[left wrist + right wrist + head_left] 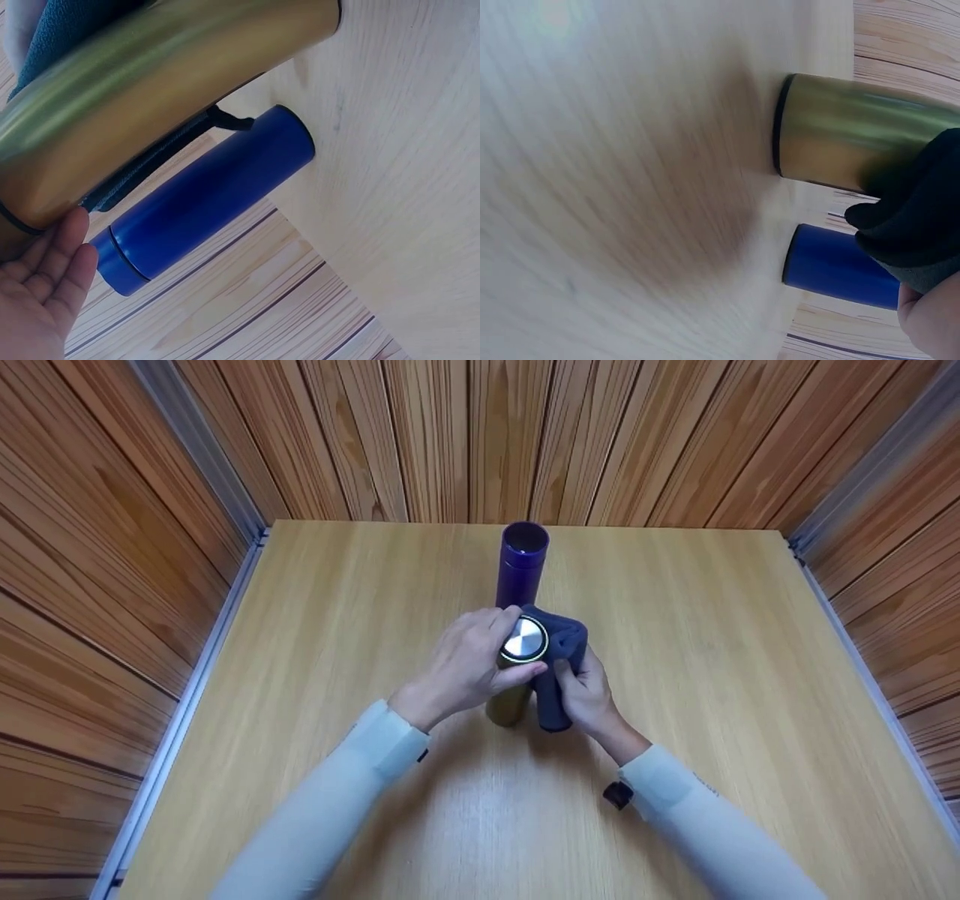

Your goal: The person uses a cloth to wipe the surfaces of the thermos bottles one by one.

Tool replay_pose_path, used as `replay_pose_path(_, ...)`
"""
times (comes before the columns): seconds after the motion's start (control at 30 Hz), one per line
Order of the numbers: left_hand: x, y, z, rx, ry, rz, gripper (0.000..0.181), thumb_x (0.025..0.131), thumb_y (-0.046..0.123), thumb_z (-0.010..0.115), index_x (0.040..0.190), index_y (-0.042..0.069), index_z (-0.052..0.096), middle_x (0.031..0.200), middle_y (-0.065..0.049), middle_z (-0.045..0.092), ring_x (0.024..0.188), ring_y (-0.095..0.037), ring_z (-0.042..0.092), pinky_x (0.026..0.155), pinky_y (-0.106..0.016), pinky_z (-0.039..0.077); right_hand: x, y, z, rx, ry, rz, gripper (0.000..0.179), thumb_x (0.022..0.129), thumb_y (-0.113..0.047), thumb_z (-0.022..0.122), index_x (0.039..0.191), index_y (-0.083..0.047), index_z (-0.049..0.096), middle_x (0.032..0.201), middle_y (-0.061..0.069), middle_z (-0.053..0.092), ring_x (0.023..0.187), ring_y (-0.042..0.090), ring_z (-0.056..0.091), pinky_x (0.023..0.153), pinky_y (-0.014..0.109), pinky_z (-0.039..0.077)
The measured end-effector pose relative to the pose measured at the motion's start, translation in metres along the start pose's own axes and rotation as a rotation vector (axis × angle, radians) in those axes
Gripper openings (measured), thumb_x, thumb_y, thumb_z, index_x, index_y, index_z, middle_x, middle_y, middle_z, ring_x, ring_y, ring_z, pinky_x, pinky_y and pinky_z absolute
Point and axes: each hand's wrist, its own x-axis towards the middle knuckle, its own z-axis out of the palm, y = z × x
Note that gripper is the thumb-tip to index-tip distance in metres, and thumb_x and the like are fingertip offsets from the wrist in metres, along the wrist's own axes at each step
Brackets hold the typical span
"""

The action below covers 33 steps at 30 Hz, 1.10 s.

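Observation:
An upright gold thermos bottle (pixel 508 706) with a shiny silver lid top (pixel 525 639) is in the middle of the table, its base at the tabletop. My left hand (pixel 469 656) grips it near the lid, thumb on the near side and fingers behind. A dark blue-grey cloth (pixel 561 634) lies against the bottle's right side, bunched in my right hand (pixel 589 694), with one end hanging down. In the right wrist view the cloth (pixel 922 217) covers part of the gold bottle (pixel 840 135). Part of the right hand's fingers is hidden behind the cloth.
Just behind the gold bottle stands a blue-purple thermos bottle (pixel 520 581), also upright, close to the left hand's fingers. Wood-plank walls (pixel 502 442) enclose the light wooden table (pixel 337 607) at the back and both sides, with metal rails along its side edges.

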Motion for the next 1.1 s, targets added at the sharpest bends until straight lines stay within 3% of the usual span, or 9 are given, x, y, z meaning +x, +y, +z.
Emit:
replay_pose_path(0.13, 0.0, -0.001, 0.002, -0.004, 0.023, 0.015, 0.072, 0.096, 0.058, 0.063, 0.134, -0.003, 0.056, 0.111, -0.01, 0.069, 0.098, -0.023, 0.064, 0.093, -0.041, 0.052, -0.007, 0.007, 0.001, -0.026, -0.054, 0.049, 0.043, 0.111, -0.017, 0.041, 0.146, 0.007, 0.042, 0.129, 0.023, 0.06, 0.112, 0.014, 0.06, 0.098, 0.025, 0.046)
replay_pose_path(0.23, 0.0, -0.001, 0.002, 0.006, 0.023, 0.015, 0.073, 0.096, 0.059, 0.062, 0.134, -0.002, 0.056, 0.113, -0.01, 0.069, 0.1, -0.023, 0.064, 0.093, -0.041, 0.052, -0.015, 0.013, 0.001, -0.045, -0.149, 0.076, 0.047, 0.112, -0.017, 0.034, 0.153, 0.007, 0.031, 0.144, 0.022, 0.05, 0.131, 0.019, 0.049, 0.11, 0.023, 0.035)
replay_pose_path(0.3, 0.0, -0.001, 0.002, 0.007, 0.021, 0.014, 0.073, 0.096, 0.059, 0.063, 0.135, -0.003, 0.056, 0.114, -0.011, 0.069, 0.102, -0.024, 0.064, 0.094, -0.042, 0.052, -0.02, 0.015, 0.002, -0.065, -0.208, 0.053, 0.05, 0.112, -0.012, 0.034, 0.157, 0.004, 0.021, 0.156, 0.02, 0.039, 0.143, 0.022, 0.037, 0.116, 0.023, 0.027)
replay_pose_path(0.4, 0.0, -0.001, 0.002, 0.006, 0.02, 0.011, 0.073, 0.096, 0.058, 0.064, 0.136, -0.003, 0.056, 0.115, -0.011, 0.068, 0.104, -0.025, 0.064, 0.094, -0.043, 0.051, -0.024, 0.017, 0.004, -0.102, -0.241, -0.046, 0.062, 0.108, -0.002, 0.043, 0.161, -0.003, 0.013, 0.163, 0.015, 0.027, 0.15, 0.024, 0.027, 0.121, 0.027, 0.019)
replay_pose_path(0.6, -0.001, -0.002, 0.002, -0.004, 0.013, 0.016, 0.075, 0.096, 0.059, 0.062, 0.138, -0.003, 0.055, 0.117, -0.011, 0.068, 0.104, -0.024, 0.064, 0.094, -0.04, 0.052, -0.024, 0.012, 0.01, -0.138, -0.172, -0.199, 0.066, 0.101, -0.006, 0.059, 0.158, -0.009, 0.025, 0.151, 0.012, 0.035, 0.136, 0.024, 0.038, 0.117, 0.03, 0.027)
replay_pose_path(0.77, -0.001, -0.002, 0.003, 0.0, 0.028, 0.036, 0.075, 0.097, 0.059, 0.062, 0.136, -0.004, 0.055, 0.113, -0.011, 0.069, 0.099, -0.023, 0.063, 0.09, -0.039, 0.053, -0.017, 0.008, 0.009, -0.063, -0.16, -0.233, 0.063, 0.104, -0.002, 0.053, 0.159, -0.005, 0.022, 0.158, 0.012, 0.034, 0.142, 0.025, 0.038, 0.12, 0.034, 0.028)
replay_pose_path(0.93, 0.0, -0.003, 0.003, 0.014, 0.049, 0.057, 0.072, 0.097, 0.058, 0.062, 0.134, -0.003, 0.056, 0.109, -0.01, 0.068, 0.095, -0.023, 0.063, 0.086, -0.038, 0.053, -0.012, 0.01, 0.006, -0.045, -0.121, -0.201, 0.054, 0.104, 0.007, 0.048, 0.155, 0.002, 0.031, 0.153, 0.016, 0.045, 0.14, 0.017, 0.045, 0.118, 0.031, 0.032)
replay_pose_path(1.1, 0.0, -0.002, 0.003, 0.015, 0.047, 0.056, 0.07, 0.097, 0.058, 0.062, 0.132, -0.003, 0.056, 0.105, -0.009, 0.067, 0.091, -0.022, 0.062, 0.082, -0.037, 0.053, -0.012, 0.009, 0.002, -0.079, -0.032, -0.111, 0.043, 0.106, -0.007, 0.053, 0.146, 0.005, 0.045, 0.137, 0.02, 0.059, 0.123, 0.009, 0.056, 0.108, 0.024, 0.041)
